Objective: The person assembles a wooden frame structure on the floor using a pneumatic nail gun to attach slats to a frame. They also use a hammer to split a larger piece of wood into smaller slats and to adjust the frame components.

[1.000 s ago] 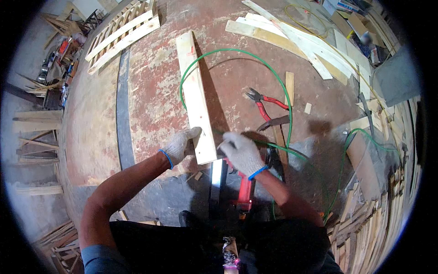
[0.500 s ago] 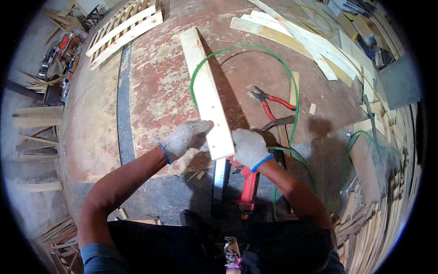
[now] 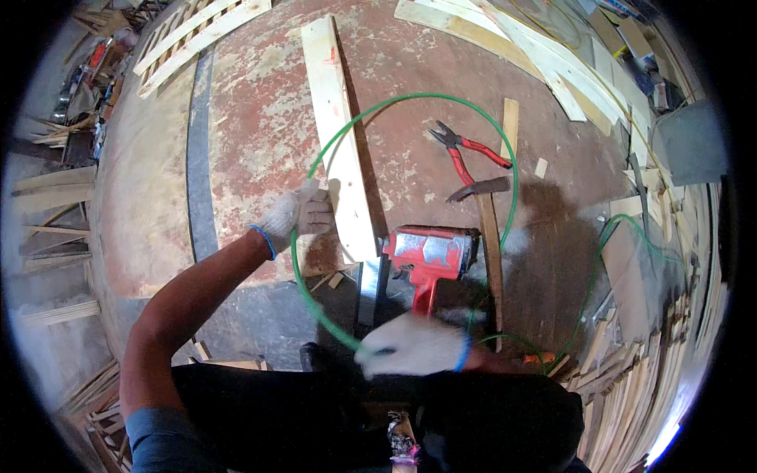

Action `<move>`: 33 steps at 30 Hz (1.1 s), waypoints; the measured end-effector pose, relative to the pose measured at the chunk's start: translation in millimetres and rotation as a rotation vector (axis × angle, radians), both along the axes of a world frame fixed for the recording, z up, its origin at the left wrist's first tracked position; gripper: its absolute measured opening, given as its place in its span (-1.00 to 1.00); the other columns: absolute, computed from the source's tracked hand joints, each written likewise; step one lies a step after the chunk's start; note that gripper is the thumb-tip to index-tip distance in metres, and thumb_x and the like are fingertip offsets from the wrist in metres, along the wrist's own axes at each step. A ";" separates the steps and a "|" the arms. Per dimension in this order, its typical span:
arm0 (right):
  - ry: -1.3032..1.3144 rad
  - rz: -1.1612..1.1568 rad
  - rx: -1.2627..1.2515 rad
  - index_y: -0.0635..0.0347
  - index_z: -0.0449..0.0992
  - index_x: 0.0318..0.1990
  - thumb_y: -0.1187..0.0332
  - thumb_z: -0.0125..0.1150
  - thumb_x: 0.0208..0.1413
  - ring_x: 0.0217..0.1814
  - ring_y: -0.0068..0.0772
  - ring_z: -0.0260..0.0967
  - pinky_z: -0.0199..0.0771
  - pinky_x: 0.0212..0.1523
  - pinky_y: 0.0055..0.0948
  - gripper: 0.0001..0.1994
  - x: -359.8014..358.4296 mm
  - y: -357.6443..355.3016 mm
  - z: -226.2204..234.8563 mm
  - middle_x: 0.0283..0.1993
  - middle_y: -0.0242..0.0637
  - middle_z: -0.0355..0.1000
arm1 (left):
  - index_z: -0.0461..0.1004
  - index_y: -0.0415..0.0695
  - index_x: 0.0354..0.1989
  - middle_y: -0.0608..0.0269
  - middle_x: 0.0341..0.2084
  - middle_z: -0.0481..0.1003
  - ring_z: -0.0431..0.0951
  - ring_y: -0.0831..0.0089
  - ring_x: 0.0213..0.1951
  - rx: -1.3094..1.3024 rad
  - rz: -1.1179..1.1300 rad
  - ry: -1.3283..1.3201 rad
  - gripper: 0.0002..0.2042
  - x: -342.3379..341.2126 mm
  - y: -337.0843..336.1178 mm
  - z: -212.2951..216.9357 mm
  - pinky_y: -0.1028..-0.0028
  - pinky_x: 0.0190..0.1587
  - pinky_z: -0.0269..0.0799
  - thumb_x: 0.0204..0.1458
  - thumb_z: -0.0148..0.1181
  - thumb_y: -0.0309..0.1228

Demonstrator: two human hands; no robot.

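My left hand (image 3: pixel 298 214), in a pale glove with a blue cuff, is beside the left edge of a long wooden plank (image 3: pixel 341 150). Its fingers are curled, and a green air hose (image 3: pixel 465 101) passes through them. That hose arches over the plank and drops toward my right hand (image 3: pixel 414 345). The gloved right hand is low, at the bottom of the red nail gun's handle, and smeared by motion; its grip is unclear. The nail gun (image 3: pixel 430 248) has its head by the plank's near end, with its silver magazine (image 3: pixel 369 284) left of the handle.
Red-handled pliers (image 3: pixel 465 155) and a wooden-handled hammer (image 3: pixel 490 244) are to the right of the plank. Pale boards (image 3: pixel 505 55) are piled at the far right. A slatted wooden frame (image 3: pixel 197 43) is at the far left. Stacked timber (image 3: pixel 631 386) lines the near right.
My right hand has left the plank and moved down to the nail gun's handle. The left hand has shifted off the plank onto the hose. The nail gun's head, formerly covered, now shows.
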State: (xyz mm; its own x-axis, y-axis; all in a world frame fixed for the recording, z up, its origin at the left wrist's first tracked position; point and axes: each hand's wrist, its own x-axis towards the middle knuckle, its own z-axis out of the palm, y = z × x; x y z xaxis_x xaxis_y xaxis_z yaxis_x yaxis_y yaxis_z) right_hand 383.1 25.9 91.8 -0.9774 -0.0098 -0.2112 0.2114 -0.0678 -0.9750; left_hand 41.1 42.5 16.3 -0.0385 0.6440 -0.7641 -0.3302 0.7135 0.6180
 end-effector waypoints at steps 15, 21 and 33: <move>-1.474 -1.142 1.474 0.32 0.27 0.40 0.11 0.10 0.36 0.20 -0.01 0.47 0.46 0.14 -0.08 -0.40 360.4 76.3 -89.5 0.25 0.09 0.44 | 0.17 -0.35 0.33 -0.41 0.24 0.33 0.55 -0.20 0.13 0.135 -0.602 1.220 -0.31 46.0 65.9 18.5 0.03 0.14 0.49 0.26 0.07 0.01; -0.688 -0.909 1.403 0.26 0.25 0.41 0.22 0.25 0.25 0.38 0.09 0.30 0.30 0.39 -0.09 -0.37 216.9 27.4 -134.8 0.33 0.03 0.38 | -0.06 -0.42 0.42 -0.39 0.31 0.23 0.52 -0.25 0.15 -0.036 -0.442 1.260 -0.08 68.5 86.8 -19.4 0.02 0.18 0.46 0.17 0.12 0.11; -0.934 -1.094 0.736 0.26 0.46 0.09 0.21 0.39 0.02 0.02 0.30 0.51 0.50 0.01 0.11 -0.50 93.2 41.1 -138.3 -0.06 0.20 0.55 | 0.08 -0.27 0.33 -0.36 0.19 0.32 0.48 -0.23 0.19 -0.131 -0.327 1.224 -0.22 73.8 121.9 -5.8 -0.01 0.19 0.47 0.04 0.32 -0.13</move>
State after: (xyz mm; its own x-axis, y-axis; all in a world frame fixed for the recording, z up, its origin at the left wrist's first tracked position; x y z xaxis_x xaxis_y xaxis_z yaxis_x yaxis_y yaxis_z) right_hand 476.2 67.0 -46.6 0.0176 0.9367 -0.3496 0.8864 -0.1764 -0.4281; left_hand 114.9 164.5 10.5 -0.6147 0.6795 -0.4005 0.6055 0.7319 0.3124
